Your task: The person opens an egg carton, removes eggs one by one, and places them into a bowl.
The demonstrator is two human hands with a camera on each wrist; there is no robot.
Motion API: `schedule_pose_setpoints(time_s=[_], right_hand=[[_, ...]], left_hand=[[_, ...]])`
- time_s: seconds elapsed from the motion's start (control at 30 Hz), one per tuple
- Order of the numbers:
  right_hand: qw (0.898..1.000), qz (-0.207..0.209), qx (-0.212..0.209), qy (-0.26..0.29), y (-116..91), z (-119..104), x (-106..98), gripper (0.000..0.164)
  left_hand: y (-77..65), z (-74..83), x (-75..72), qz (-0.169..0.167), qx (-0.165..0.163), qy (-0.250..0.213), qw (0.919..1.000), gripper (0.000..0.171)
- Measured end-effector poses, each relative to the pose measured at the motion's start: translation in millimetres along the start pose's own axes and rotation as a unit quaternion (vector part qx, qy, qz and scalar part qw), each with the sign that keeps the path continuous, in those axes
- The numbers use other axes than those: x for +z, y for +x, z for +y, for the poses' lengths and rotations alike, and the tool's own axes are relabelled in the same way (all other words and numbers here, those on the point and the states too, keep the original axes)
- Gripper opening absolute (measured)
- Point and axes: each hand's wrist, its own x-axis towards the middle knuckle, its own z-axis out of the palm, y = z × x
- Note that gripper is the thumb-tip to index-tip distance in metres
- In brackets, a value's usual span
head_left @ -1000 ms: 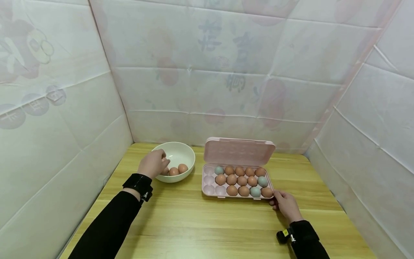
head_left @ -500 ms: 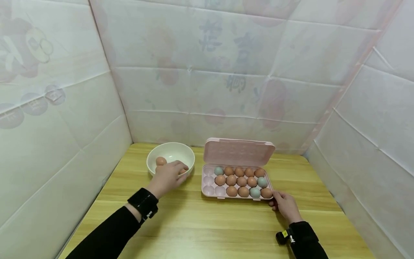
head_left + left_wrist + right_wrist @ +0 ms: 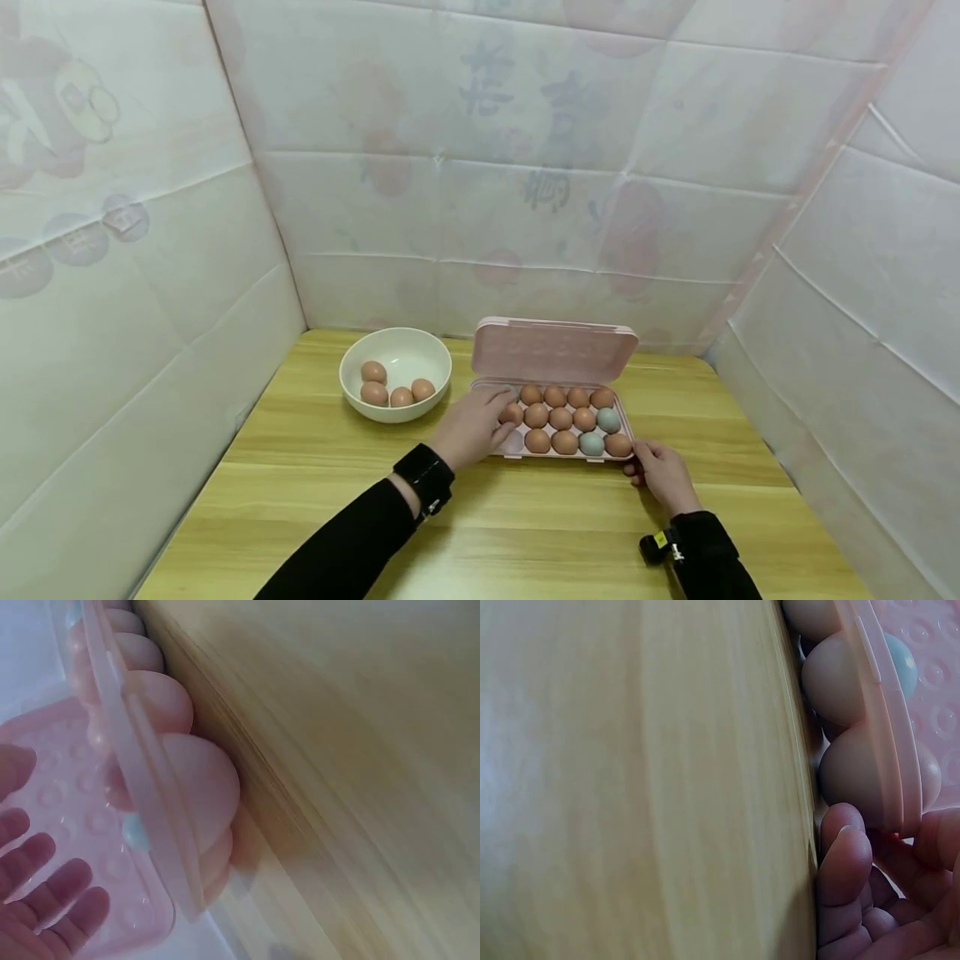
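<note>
A pink egg carton [image 3: 513, 456] stands with its lid [image 3: 555, 350] raised, holding brown eggs [image 3: 560, 419] and a few pale blue-green eggs [image 3: 608, 419]. My left hand [image 3: 468, 427] reaches over the carton's left end and covers some cells there. Its thumb and fingers are apart, the tips right at a brown egg [image 3: 513, 415] in the middle row. In the left wrist view nothing shows between the fingers [image 3: 71, 881]. At the front right corner, my right hand [image 3: 663, 475] pinches the carton's edge between thumb and fingers, as the right wrist view shows by its bent fingers [image 3: 845, 862].
Left of the carton stands a cream bowl [image 3: 416, 354] with several brown eggs [image 3: 374, 393] along its left and front sides. The wooden table [image 3: 480, 525] is enclosed at the back and sides by pale printed sheets [image 3: 525, 217].
My left hand has left the bowl, where it had been over the eggs, and has moved right to the carton's left end. The right hand stays at the carton's corner.
</note>
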Motion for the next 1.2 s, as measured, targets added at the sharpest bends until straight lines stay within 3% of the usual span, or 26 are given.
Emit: schedule_pose_setpoints(time_s=[0.17,0.37,0.57,0.83,1.0,1.2], right_hand=[[1.000,0.000,-0.001,-0.002,0.4,0.4,0.7,0.046],[1.000,0.001,0.001,0.002,0.0,1.0,0.7,0.045],[1.000,-0.002,0.006,-0.002,-1.4,1.1,-0.5,0.045],[1.000,-0.001,0.002,0.001,0.1,1.8,-0.7,0.046],[1.000,-0.003,0.003,0.004,0.8,2.4,-0.5,0.046],[1.000,-0.003,0.001,0.005,1.7,2.6,-0.4,0.046]], left_hand=[[11.1,7.1,10.5,-0.056,-0.023,0.066,0.9960,0.054],[12.9,8.0,16.3,-0.092,-0.032,0.091,0.9912,0.055],[11.9,4.7,27.6,-0.091,-0.026,0.098,0.9907,0.048],[21.4,5.5,36.1,-0.069,-0.030,0.073,0.9945,0.013],[27.2,5.2,39.5,-0.079,-0.041,0.072,0.9934,0.014],[27.3,2.3,38.3,-0.083,-0.039,0.040,0.9950,0.015]])
